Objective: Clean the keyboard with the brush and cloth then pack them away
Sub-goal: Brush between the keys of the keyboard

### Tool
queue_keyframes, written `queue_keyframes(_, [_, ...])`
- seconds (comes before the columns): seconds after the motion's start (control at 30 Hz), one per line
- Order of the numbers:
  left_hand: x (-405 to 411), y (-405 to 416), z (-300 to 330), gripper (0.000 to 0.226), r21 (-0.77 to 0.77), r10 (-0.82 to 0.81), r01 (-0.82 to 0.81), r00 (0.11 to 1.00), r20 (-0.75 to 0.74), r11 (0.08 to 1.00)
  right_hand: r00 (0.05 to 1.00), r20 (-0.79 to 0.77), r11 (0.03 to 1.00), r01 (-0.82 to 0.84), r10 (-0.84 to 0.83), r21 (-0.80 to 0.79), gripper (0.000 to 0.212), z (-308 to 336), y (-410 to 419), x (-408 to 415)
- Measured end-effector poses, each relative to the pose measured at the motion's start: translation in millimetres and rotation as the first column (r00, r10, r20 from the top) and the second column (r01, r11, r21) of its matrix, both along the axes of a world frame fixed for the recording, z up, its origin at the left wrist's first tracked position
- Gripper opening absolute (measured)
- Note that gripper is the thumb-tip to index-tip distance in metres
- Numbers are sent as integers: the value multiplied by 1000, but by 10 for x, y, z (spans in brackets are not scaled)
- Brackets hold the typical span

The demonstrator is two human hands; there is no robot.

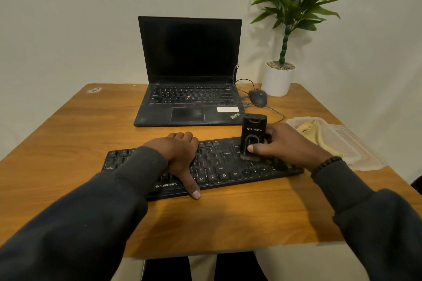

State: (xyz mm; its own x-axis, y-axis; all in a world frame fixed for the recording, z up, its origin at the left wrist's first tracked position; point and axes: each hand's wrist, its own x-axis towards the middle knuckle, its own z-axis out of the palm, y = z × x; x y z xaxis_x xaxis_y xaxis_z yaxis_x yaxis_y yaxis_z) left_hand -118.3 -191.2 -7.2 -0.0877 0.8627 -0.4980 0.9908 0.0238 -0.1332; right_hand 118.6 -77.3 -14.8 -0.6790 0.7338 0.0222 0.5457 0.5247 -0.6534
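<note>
Gripping brush (253, 137) upright on keyboard (219, 164), right hand (285, 143).

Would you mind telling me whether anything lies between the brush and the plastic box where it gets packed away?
Nothing visible does. The right hand holds the brush on the keyboard; the box sits just right, holding the cloth.
</note>
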Motion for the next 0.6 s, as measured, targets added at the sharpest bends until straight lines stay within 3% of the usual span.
queue_keyframes(0.1, [11, 3, 10, 140, 1, 3, -3, 1000, 0, 1000, 996, -63, 998, 64, -64, -2, 26, 35, 10, 36])
queue_keyframes(0.27, [5, -17, 13, 140, 0, 11, -11, 1000, 10, 1000, 994, 76, 992, -64, 72, -106, 37, -48, -23, -7])
queue_keyframes(0.37, [16, -16, 22, 139, -1, 12, -12, 1000, 6, 1000, 998, 50, 992, 21, -27, 121, 37, -17, 65, -75])
queue_keyframes(0.43, [15, -25, 25, 139, 2, 21, -21, 1000, 17, 1000, 993, -55, 960, 112, -102, 257, 32, 14, 118, -133])
queue_keyframes(0.5, [6, -29, 9, 139, 7, 15, -15, 1000, 19, 1000, 992, -109, 991, 79, -68, 104, 32, 5, 121, -185])
queue_keyframes(0.57, [0, -31, 0, 140, 12, 15, -15, 1000, 21, 1000, 999, -32, 993, -12, 8, -114, 36, -63, 81, -262])
queue_keyframes(0.6, [0, -27, -4, 140, 12, 16, -16, 1000, 23, 1000, 1000, 8, 991, -22, 23, -129, 35, -108, 100, -296])
